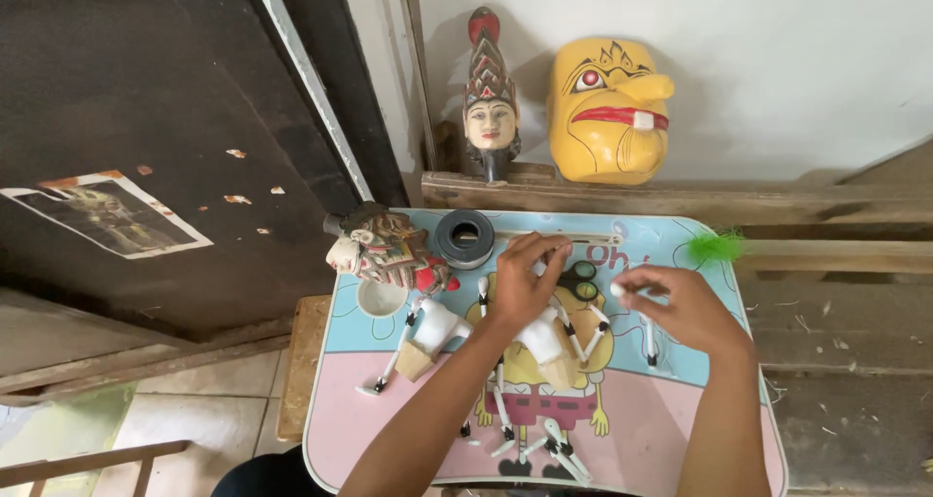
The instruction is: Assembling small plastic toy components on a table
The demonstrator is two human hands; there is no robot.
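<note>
Item: my left hand (526,279) spread flat on white puppet arm (567,334); my right hand (680,306) pinching small white piece (617,289) just right of it.

- Small table (671,400): light blue far half, pink near half, yellow cartoon print.
- Mask (607,108): yellow, red lips.
- Tape roll (465,238): dark grey.
- Feather (717,246): bright green.
</note>
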